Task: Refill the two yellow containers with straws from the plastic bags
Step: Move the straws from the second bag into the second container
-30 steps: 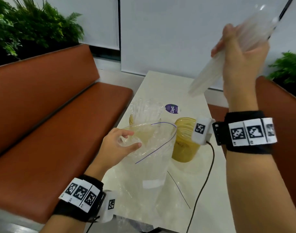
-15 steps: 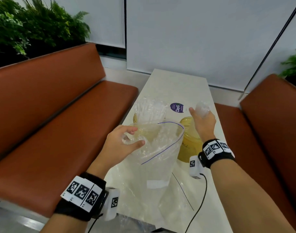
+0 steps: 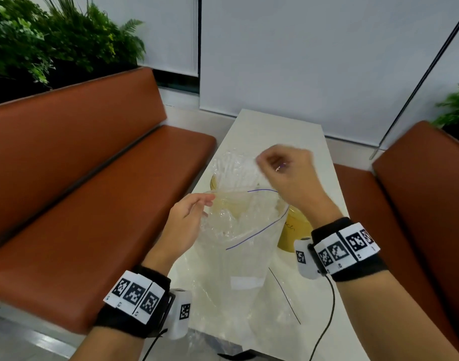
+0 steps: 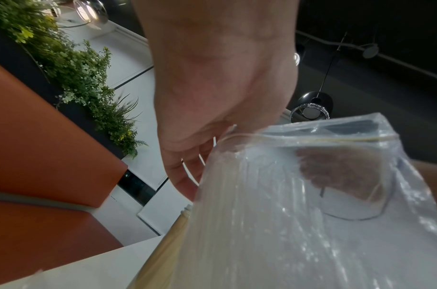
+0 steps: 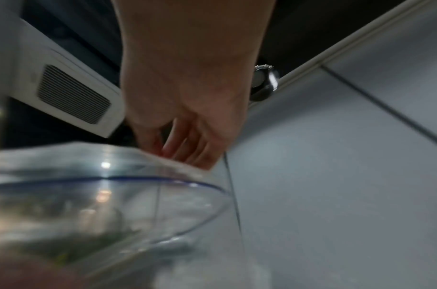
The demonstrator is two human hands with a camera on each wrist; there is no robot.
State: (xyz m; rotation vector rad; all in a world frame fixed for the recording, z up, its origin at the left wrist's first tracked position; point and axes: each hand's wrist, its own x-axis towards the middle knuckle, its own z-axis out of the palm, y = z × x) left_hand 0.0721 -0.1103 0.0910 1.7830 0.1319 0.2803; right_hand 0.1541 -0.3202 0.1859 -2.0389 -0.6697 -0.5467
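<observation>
My left hand (image 3: 198,204) (image 4: 195,168) pinches the near-left rim of a clear zip bag (image 3: 239,256) (image 4: 299,215) and holds its mouth wide. Long clear straws (image 4: 237,224) show inside the bag. My right hand (image 3: 272,165) (image 5: 185,152) hovers, blurred, over the far side of the bag's mouth (image 5: 113,187); its fingers hang loosely curled and hold nothing. The left yellow container (image 3: 215,182) behind the bag carries a bunch of clear straws (image 3: 233,170). The right yellow container (image 3: 296,230) stands under my right wrist, its inside hidden.
The narrow white table (image 3: 288,131) runs away from me between two brown benches (image 3: 93,204) (image 3: 418,204). Another clear bag (image 3: 275,303) lies flat near the table's front edge. A black cable (image 3: 327,308) hangs from my right wrist across the table.
My right hand brought a bunch of straws down from high up to the right container, let them go, and has moved left over the bag's mouth. My left hand kept hold of the rim.
</observation>
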